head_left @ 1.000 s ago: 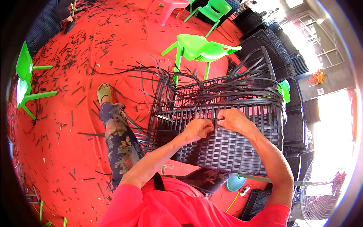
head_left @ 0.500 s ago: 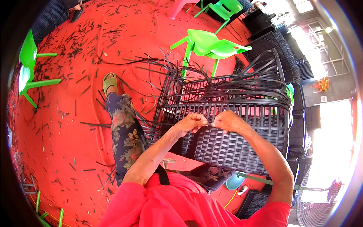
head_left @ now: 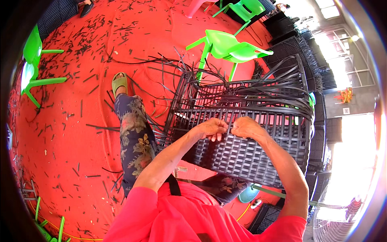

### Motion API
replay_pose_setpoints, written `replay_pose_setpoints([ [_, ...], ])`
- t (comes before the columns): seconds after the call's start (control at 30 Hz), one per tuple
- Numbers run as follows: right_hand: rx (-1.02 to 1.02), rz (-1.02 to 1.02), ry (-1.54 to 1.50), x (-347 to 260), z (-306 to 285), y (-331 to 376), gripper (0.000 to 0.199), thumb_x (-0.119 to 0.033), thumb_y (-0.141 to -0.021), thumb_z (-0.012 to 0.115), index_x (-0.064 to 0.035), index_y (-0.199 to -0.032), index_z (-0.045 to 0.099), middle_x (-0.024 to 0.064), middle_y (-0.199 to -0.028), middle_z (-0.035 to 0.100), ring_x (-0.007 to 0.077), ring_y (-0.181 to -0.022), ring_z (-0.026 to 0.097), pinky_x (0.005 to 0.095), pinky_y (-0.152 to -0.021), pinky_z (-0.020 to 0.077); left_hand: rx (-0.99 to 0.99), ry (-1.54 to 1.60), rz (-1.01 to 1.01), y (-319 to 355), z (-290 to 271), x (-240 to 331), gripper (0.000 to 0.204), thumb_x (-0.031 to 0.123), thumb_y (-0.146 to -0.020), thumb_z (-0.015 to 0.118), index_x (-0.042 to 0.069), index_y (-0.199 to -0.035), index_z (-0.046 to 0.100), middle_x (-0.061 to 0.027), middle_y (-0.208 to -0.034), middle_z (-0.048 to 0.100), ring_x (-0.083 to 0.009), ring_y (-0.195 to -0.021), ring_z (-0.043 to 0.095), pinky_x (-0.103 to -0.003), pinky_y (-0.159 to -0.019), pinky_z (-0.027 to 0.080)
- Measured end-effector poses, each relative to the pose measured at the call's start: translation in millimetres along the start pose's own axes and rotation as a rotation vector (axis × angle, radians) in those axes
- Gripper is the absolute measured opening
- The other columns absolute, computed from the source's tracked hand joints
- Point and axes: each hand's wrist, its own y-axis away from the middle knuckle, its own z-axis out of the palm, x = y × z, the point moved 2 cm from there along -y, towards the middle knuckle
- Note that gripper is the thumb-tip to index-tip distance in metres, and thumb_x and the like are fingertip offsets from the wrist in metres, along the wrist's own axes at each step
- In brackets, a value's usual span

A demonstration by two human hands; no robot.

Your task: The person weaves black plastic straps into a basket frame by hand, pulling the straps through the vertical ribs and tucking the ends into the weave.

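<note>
A dark wicker frame (head_left: pixel 242 157), partly woven, leans against my lap. Loose black rattan strips (head_left: pixel 258 90) trail from its far side. My left hand (head_left: pixel 210 129) and my right hand (head_left: pixel 246 127) meet at the upper edge of the woven panel, fingers curled and pinching a strip between the upright bars. The two hands nearly touch each other. What exactly lies under the fingertips is hidden.
A green plastic chair (head_left: pixel 229 46) stands just beyond the frame, another green chair (head_left: pixel 34 68) at the far left. Cut strip scraps litter the red floor (head_left: pixel 68 133). My leg in flowered trousers (head_left: pixel 135 137) stretches forward with a green sandal (head_left: pixel 119 82). Stacked dark wicker pieces (head_left: pixel 294 52) stand at the right.
Both hands have stayed at the panel's upper edge, working close together. The view has shifted slightly, bringing the frame lower and nearer.
</note>
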Motion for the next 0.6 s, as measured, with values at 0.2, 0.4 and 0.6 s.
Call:
replay_pose_setpoints([
  [0.2, 0.173, -0.078, -0.162, -3, -2, 16, 0.015, -0.014, -0.081, 0.058, -0.0026, -0.074, 0.063, 0.0076, -0.055, 0.059, 0.015, -0.046, 0.057, 0.0318, -0.053, 0.0478, 0.187, -0.175, 0.31, 13, -19, -6, 0.011, 0.016, -0.087, 0.062, 0.008, -0.08, 0.065, -0.0004, -0.06, 0.057, -0.0065, -0.045, 0.049, -0.021, -0.04, 0.038],
  [0.4, 0.2, -0.34, -0.202, -3, 4, -4, 0.012, -0.01, -0.084, 0.054, -0.0016, -0.079, 0.061, 0.0056, -0.056, 0.054, 0.0146, -0.045, 0.057, 0.0302, -0.05, 0.046, 0.209, 0.1, 0.044, 25, -44, -59, 0.009, 0.021, -0.086, 0.066, 0.013, -0.082, 0.065, 0.004, -0.077, 0.063, -0.0051, -0.056, 0.053, -0.019, -0.046, 0.037],
  [0.6, -0.068, -0.234, -0.458, -16, 32, -28, 0.015, -0.017, -0.086, 0.06, -0.0037, -0.085, 0.068, 0.0021, -0.062, 0.059, 0.0092, -0.047, 0.057, 0.023, -0.038, 0.0403, 0.175, 0.228, 0.23, 26, -54, -54, 0.019, 0.033, -0.088, 0.065, 0.014, -0.086, 0.064, 0.005, -0.08, 0.063, -0.0058, -0.065, 0.056, -0.02, -0.053, 0.039],
])
